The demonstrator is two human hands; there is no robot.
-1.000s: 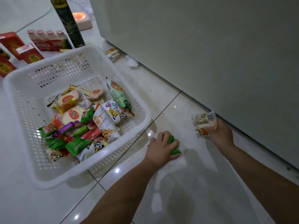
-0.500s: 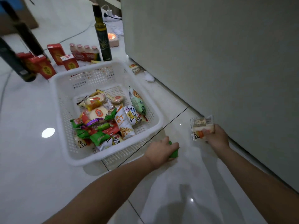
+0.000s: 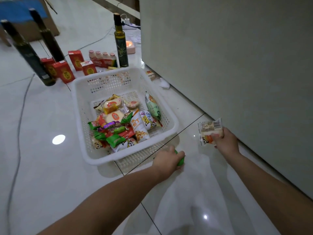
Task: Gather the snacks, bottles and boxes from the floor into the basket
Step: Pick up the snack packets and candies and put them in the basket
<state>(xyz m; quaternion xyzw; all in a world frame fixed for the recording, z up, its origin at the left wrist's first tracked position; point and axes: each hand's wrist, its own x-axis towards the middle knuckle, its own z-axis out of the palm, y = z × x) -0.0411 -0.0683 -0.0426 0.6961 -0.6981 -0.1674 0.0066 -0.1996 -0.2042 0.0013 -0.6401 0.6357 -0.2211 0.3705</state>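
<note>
Under your left hand (image 3: 166,160), low on the white tiles: fingers curled over a small green wrapped snack (image 3: 180,161). Your knuckles hide most of it, so I can't tell whether it's off the floor. The near corner of the white perforated plastic basket (image 3: 132,150) is just ahead-left of that hand, so it looks like a short hop over the rim.

Your right hand (image 3: 225,141), further right and slightly ahead, pinches a clear-wrapped pale snack packet with a barcode (image 3: 209,131) by its lower end. It's held off the floor, likely staged for the same drop.

Inside the basket is a pile of mixed wrapped snacks (image 3: 118,128), so there's room mainly at the far end.

Not yet gathered, all beyond the basket's far wall from both hands:
- red cartons (image 3: 65,73)
- a shrink-wrapped row of small pale bottles (image 3: 103,58)
- three tall dark glass bottles (image 3: 121,44)
- one small packet (image 3: 150,74) tucked at the foot of the grey panel (image 3: 220,65)

In the way: the grey panel sits close on your right hand's outer side, so swing inward. The basket rim needs clearing. A grey cable (image 3: 18,133) runs far left, clear of both hands.
</note>
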